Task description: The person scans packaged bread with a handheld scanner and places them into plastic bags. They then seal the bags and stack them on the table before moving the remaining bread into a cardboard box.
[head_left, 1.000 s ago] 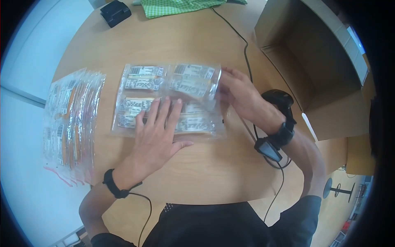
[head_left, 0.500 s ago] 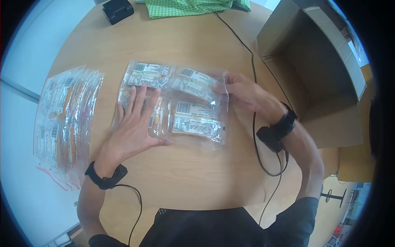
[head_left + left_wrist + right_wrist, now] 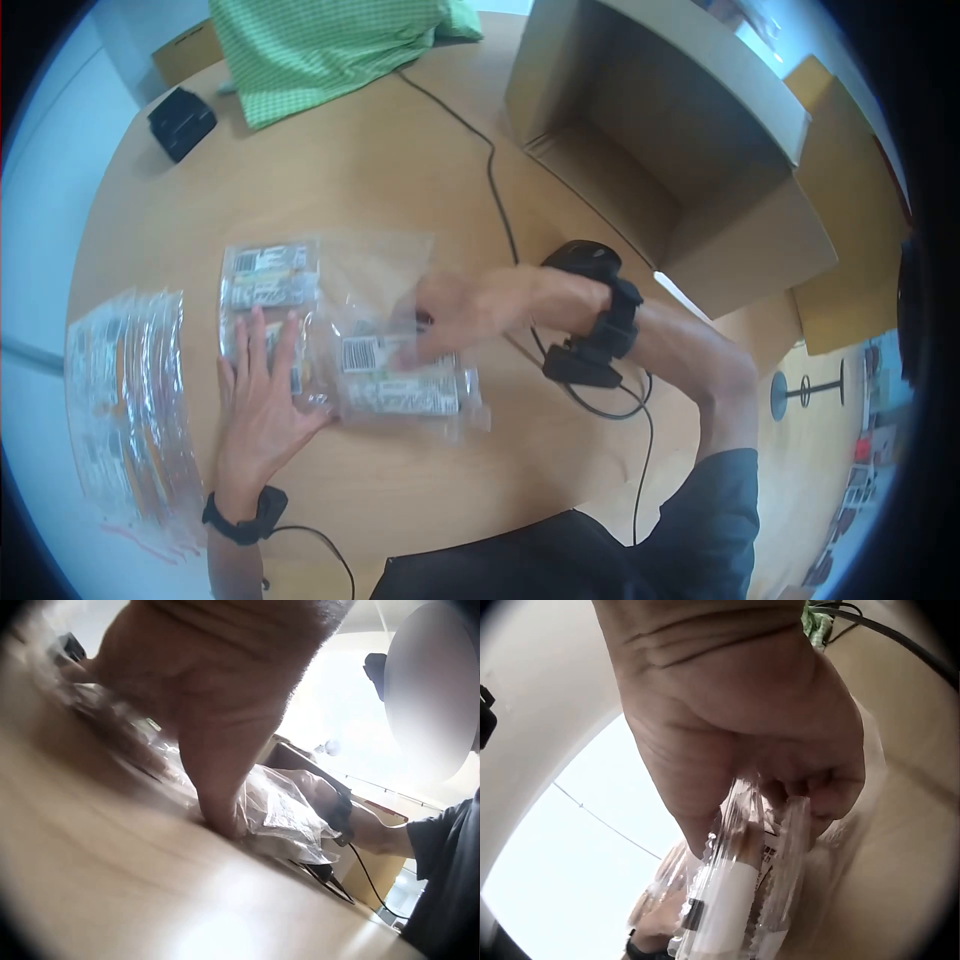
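A clear plastic bag (image 3: 375, 270) with labelled packets lies on the table. Fingers spread, my left hand (image 3: 262, 420) rests on its left part, below an upper-left packet (image 3: 270, 275). The left wrist view shows that hand (image 3: 210, 697) with its thumb down by the crinkled film (image 3: 281, 817). Over the bag's right part, my right hand (image 3: 475, 310) is blurred, above a labelled packet (image 3: 405, 390). In the right wrist view the right hand (image 3: 742, 712) has curled fingers gripping clear wrapping around a packet with a white band (image 3: 724, 900).
A row of similar bags (image 3: 130, 420) stands at the left. An open cardboard box (image 3: 740, 240) is at the right. Behind are green checked cloth (image 3: 320, 60) and a black device (image 3: 182, 122). A black cable (image 3: 490, 170) crosses the table beside a black object (image 3: 582, 258).
The head view has shifted. My right hand has moved from the bag's upper right edge inward over the lower-right packet, and the upper-right part now shows clear film. My left hand stays spread on the bag.
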The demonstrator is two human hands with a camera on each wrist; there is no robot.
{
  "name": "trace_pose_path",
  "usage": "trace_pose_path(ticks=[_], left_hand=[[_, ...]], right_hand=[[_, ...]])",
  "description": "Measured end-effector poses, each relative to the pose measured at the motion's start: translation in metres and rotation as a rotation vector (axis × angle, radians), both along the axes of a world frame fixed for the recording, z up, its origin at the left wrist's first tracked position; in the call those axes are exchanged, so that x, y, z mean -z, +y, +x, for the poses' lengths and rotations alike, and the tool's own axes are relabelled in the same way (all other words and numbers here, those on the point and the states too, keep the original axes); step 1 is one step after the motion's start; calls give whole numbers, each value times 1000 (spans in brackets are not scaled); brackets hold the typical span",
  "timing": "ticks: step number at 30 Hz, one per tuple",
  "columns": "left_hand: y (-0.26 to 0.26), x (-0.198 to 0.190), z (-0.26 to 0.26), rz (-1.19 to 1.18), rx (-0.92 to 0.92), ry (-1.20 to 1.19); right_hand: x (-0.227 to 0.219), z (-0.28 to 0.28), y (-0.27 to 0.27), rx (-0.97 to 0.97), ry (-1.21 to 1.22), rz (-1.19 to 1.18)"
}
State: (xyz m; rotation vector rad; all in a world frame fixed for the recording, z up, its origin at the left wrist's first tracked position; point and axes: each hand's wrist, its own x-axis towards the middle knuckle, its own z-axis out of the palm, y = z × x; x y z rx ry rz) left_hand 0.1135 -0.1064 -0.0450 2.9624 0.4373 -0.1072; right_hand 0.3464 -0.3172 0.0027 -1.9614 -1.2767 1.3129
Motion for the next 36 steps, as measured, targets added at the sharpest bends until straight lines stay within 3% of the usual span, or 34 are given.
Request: trace_pose_path(ticks=[2, 4, 6, 8, 10, 14, 17, 19, 21, 23, 26, 30, 32, 34, 36], left_hand=[[-1, -5, -2, -17, -28, 42], [-5, -8, -5, -6, -12, 53], [-6, -12, -4, 2, -9, 66], [-8, -13, -4, 5, -3, 86], [-9, -11, -2, 3, -9, 78], [-20, -6, 4, 2, -8, 53], [-31, -13, 12, -29, 41, 90], [-28, -27, 7, -73, 58, 88], [-19, -27, 1, -111, 70, 88], [-7, -15, -7, -204, 10, -104], [-10, -22, -6, -139, -3, 113], [-5, -6, -16, -108, 66, 29], [-5, -7, -15, -104, 116, -21], [-8, -4, -17, -90, 106, -19], [-6, -2, -17, -76, 122, -33]], right_hand=[[-5, -6, -24, -12, -137, -26], [-50, -12, -69, 105, -120, -67], [-57, -12, -125, 575, 93, 190], [-58, -1, -144, 1182, 283, 478], [-47, 42, -167, 1327, 326, 575], [30, 175, -179, 1508, 367, 734], [48, 217, -158, 1490, 510, 679], [50, 222, -152, 1427, 101, 300], [53, 228, -149, 1449, 156, 395], [51, 227, -148, 1468, 216, 485], [41, 221, -146, 1431, 231, 276], [65, 238, -170, 1336, 85, 241], [19, 203, -160, 1049, -282, -13], [11, 176, -152, 625, -1333, 181], [-46, 79, -108, 543, -992, 110]])
